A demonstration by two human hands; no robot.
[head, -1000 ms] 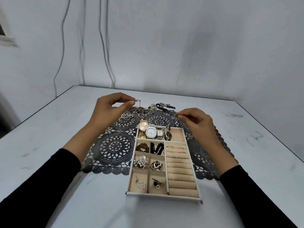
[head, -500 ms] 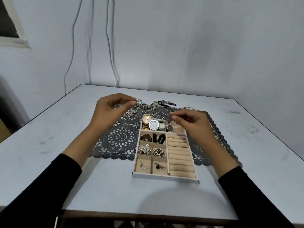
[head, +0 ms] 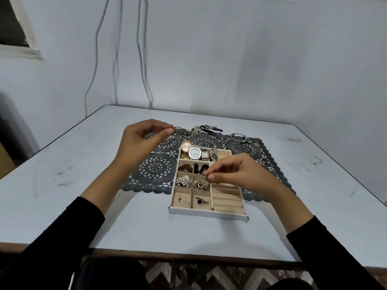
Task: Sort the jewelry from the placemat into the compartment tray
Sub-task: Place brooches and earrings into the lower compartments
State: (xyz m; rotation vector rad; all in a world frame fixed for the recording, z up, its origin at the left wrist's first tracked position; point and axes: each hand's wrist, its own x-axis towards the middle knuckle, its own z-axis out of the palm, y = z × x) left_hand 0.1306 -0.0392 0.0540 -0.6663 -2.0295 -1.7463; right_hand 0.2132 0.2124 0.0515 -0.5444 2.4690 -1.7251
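- left hand: thumb and forefinger pinch the end of a metal chain. Other fingers are loosely curled. The rest of the chain lies heaped at the far edge of the placemat.
- right hand: thumb and forefinger tips pinch a small silver piece over the tray's middle-row right small compartment. Can't tell if it touches the jewelry already in there.
- tray: on the table, far end overlapping the placemat. It has six small compartments in two columns, one long compartment at the far end and ring rolls down the right side.
- counts: two hands. Looks like four watches, packed together in the long compartment. All six small compartments hold something.
- unsorted on the placemat: the chain heap, one black piece and one bangle at far right. Small bits by the left hand are partly hidden.
- pose: both forearms reach in from the bottom corners in black sleeves. The left hand is raised over the far left of the placemat. The right hand is lower, back up, over the ring rolls.
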